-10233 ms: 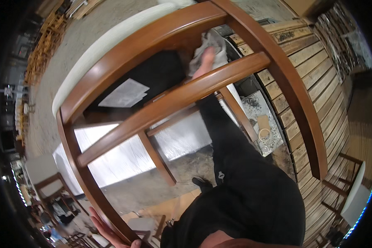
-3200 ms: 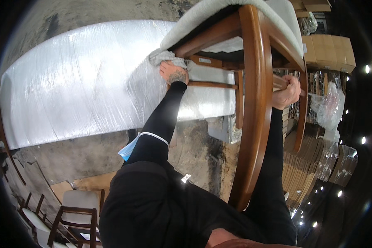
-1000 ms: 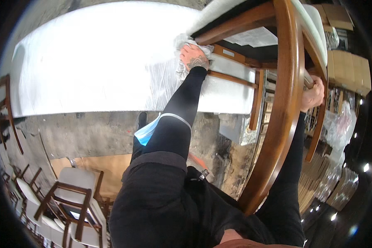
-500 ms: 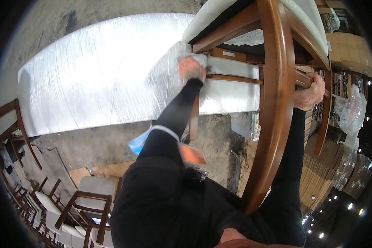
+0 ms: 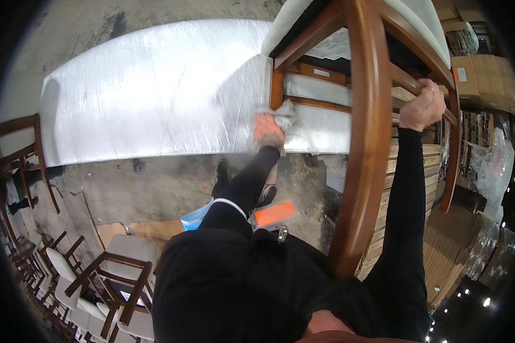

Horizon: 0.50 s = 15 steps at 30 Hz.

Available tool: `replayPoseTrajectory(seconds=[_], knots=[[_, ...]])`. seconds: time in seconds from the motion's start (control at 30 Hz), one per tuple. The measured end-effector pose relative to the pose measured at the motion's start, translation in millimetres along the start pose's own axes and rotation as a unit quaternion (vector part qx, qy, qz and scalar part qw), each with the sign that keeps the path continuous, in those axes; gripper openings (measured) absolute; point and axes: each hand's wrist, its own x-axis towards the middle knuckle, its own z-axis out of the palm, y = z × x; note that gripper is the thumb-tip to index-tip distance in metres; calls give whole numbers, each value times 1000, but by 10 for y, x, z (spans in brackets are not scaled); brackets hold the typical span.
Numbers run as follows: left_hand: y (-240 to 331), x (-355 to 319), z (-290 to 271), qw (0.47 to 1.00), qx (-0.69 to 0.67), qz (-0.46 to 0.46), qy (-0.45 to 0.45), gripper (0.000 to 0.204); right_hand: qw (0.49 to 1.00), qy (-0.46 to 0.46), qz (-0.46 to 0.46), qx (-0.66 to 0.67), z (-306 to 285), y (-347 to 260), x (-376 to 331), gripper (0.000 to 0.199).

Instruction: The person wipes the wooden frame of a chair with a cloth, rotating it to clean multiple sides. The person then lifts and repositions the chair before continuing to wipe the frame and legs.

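A brown wooden chair (image 5: 367,137) with a pale grey padded seat (image 5: 416,23) is tilted in front of me, its underside showing. My right hand (image 5: 423,106) is wrapped round a wooden rail between the chair's legs, on the right. In my left hand (image 5: 268,130) is a crumpled grey cloth (image 5: 284,116), pressed against the far left chair leg (image 5: 277,87). That hand is slightly blurred. Behind the chair lies a long surface wrapped in shiny clear plastic (image 5: 149,91). Part of the chair is hidden behind its nearest leg.
Several similar chairs (image 5: 126,251) crowd the lower left, and another chair (image 5: 26,143) stands at the left edge. Stacked flat cardboard (image 5: 449,246), cardboard boxes (image 5: 486,80) and loose clear plastic (image 5: 492,160) are on the right. An orange card (image 5: 273,213) and something blue (image 5: 195,217) hang near my body.
My left hand and the cloth have moved down along the chair leg, nearer to me. The chair has shifted a little, and my right hand has moved slightly left and up with it.
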Motion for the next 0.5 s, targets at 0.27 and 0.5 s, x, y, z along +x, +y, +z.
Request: replayPoseTrajectory(seconds=[0.27,0.5], knots=[[-444,-1649,26,991,69,-61,-100,49,1000,-8,-28,-3,-109,12,44,28],[-50,-2264,-429,887,-270,-15,-373,53,983,-82,-42,160,-839,-99,-791,68]])
